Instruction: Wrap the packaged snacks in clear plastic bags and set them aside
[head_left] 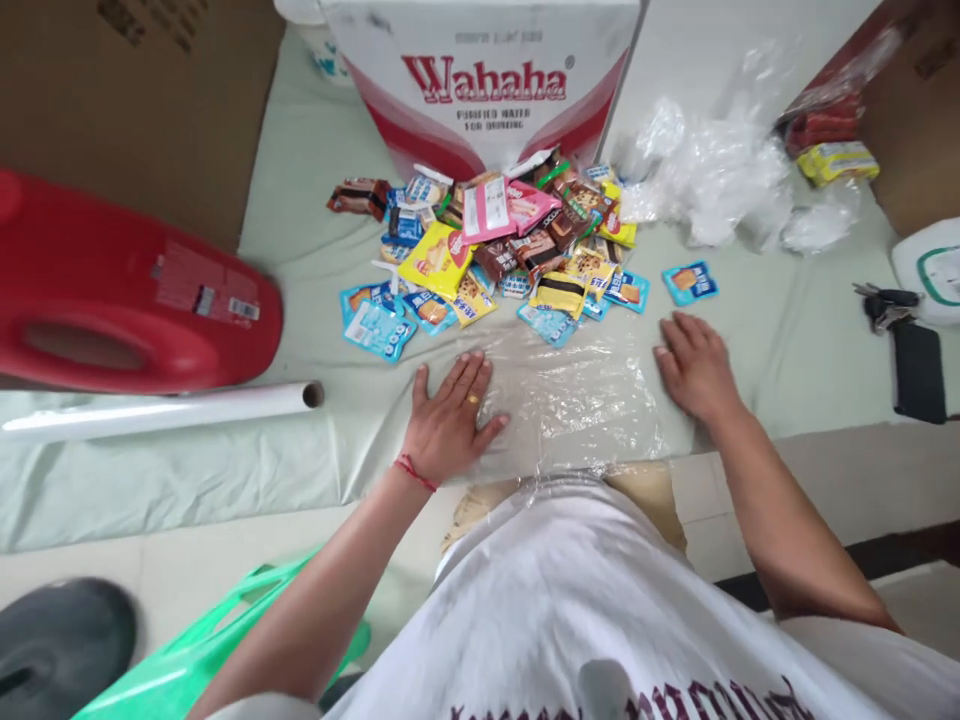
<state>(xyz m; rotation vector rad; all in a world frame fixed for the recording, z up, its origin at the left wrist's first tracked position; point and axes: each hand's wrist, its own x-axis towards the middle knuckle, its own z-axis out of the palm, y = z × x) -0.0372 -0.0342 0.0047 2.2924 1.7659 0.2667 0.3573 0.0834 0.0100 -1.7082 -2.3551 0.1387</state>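
At the cloth's near edge, middle: clear plastic film (577,405) lies wrinkled on the green cloth (300,270).
Left hand (448,415): palm down on the film's left side, fingers spread wide, gripping nothing.
Right hand (696,368): palm down by the film's right edge, fingers open and slightly bent, gripping nothing.
Snack packets (439,262): heaped beyond the film, against the Wahaha box (495,90).
Blue packet (690,283): apart from the heap, just beyond the right hand.
Left edge: red jug (150,290), white roll (165,410).
Right edge: keys (886,305) beside a black phone (919,370).
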